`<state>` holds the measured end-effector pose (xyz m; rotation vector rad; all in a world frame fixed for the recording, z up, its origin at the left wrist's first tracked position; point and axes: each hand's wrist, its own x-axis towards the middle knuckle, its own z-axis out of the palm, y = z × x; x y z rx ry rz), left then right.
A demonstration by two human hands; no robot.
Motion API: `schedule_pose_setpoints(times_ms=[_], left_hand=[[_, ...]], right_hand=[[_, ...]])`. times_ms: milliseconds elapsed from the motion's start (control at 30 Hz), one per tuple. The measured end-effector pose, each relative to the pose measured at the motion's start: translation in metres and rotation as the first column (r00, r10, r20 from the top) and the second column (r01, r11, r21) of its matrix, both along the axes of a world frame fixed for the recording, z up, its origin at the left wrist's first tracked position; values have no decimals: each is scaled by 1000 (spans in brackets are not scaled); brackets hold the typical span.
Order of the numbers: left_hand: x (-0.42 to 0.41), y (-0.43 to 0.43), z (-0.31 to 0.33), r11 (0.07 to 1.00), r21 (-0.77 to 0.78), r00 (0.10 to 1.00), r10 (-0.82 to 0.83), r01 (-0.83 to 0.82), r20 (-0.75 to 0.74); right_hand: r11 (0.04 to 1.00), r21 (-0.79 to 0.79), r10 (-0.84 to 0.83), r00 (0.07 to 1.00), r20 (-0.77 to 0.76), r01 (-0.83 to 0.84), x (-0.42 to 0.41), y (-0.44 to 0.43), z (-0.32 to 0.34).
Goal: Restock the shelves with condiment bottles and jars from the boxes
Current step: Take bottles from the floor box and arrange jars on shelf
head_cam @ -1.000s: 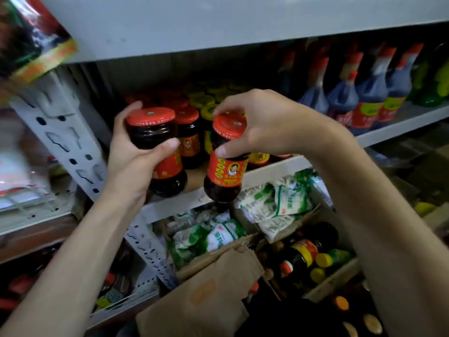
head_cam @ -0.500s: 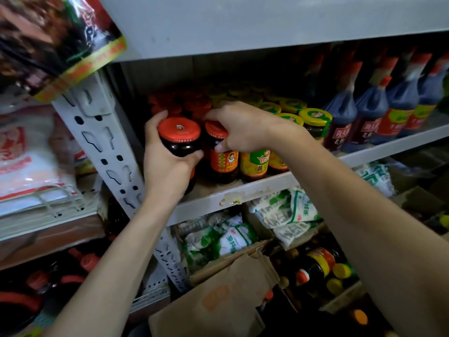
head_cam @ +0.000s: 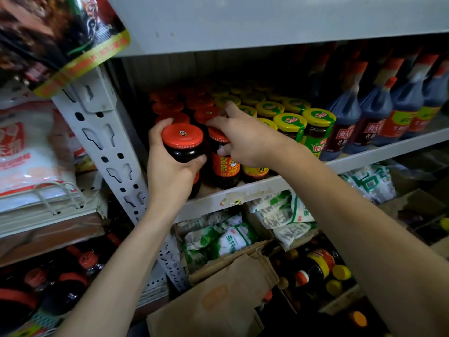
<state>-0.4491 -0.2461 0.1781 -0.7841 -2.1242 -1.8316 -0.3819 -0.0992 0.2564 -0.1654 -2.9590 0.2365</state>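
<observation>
Red-lidded sauce jar (head_cam: 182,139): upright, front left corner of middle shelf (head_cam: 267,189), beside grey upright post (head_cam: 102,132). Left hand (head_cam: 167,175) wrapped round its body, thumb on right side; base hidden, contact with shelf unclear. Second red-lidded jar (head_cam: 225,167): just beside first, standing on shelf; right hand (head_cam: 245,139) clasps its lid from above, thumb at neck. Yellow-lidded jars (head_cam: 290,122) to right, then dark sauce bottles (head_cam: 379,117). Cardboard box (head_cam: 218,302) below.

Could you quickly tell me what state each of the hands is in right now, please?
Left hand: closed around a red-lidded jar at the shelf front.
Right hand: closed over the neighbouring jar, thumb on its side.
</observation>
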Motion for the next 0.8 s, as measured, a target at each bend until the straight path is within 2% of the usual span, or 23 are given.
schedule_pose_setpoints(times_ms=[133,233,300,367,400,567,800], left_hand=[[2,-2,4,999,10,999,-32,32,-4],[5,-5,7,999,3,996,-41,42,-83],[5,-5,10,997,19,993,-72,74,-96],[4,-4,14,993,37,991,-107,111,-83],[4,-4,14,991,43,990,-123,126,-67],[1,-11,12,978,-15,978,-210,210,-8],[0,-13,8,985,-141,992,-112,102,-65]], right_hand=[[993,114,-27,1000,-3,28,8,-3,5],[960,268,-31,984,-177,78,16,-14,15],[988,157,46,970,-239,-8,18,-25,23],[991,-33,122,983,-135,-128,14,-33,31],[986,-77,145,987,-72,-151,11,-37,33],[981,-142,126,991,-46,-131,-3,-42,32],[989,-134,48,995,-91,-60,-19,-46,34]])
